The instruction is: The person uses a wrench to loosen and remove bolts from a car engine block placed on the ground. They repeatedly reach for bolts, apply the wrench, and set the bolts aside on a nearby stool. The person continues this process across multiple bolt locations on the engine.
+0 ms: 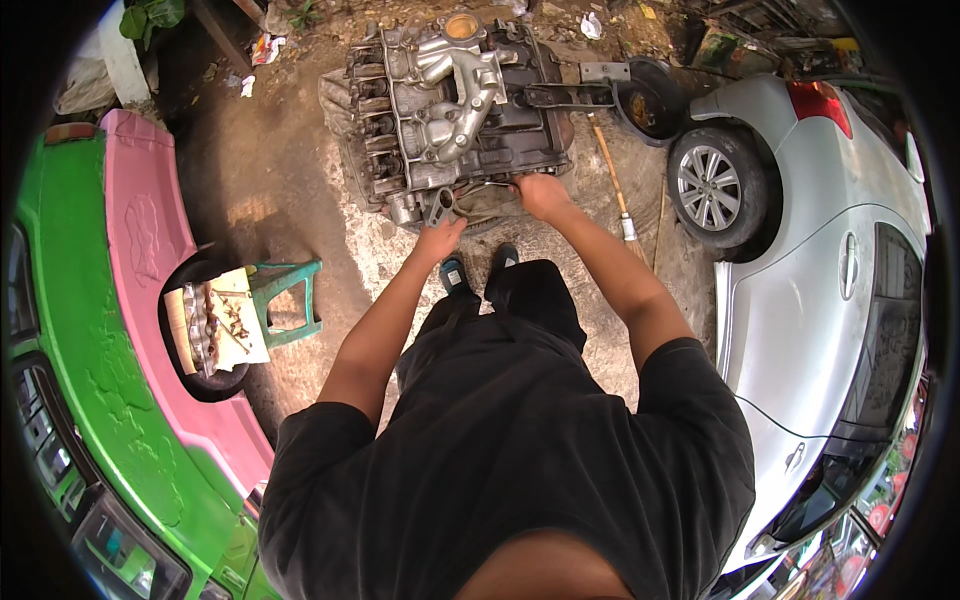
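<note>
A person in a black shirt bends over an engine (455, 100) that sits on the dirt ground (270, 170), seen from above. The engine is grey and dirty, with a light metal pipe piece (462, 85) on its top and a row of openings along its left side. Both hands are at the near edge of the engine. The left hand (440, 240) reaches to a small metal part (440, 205) that hangs at the lower edge of the engine; the fingers touch it, but I cannot tell if they grip it or only press on it. The right hand (541, 193) is closed on the lower right edge of the engine, fingers curled over it. Between the two hands a thin curved wire or rod (485, 186) is seen. The person's shoes (478, 270) stand just below the engine. To the right of the engine lies a wooden stick with a metal end (612, 175), and near it a black round basin (650, 100). Further right a silver car (830, 250) is parked, its wheel (708, 187) close to the basin. On the left a green stool (290, 300) carries some metal parts on cardboard (222, 325), beside a pink and green vehicle (120, 330).
</note>
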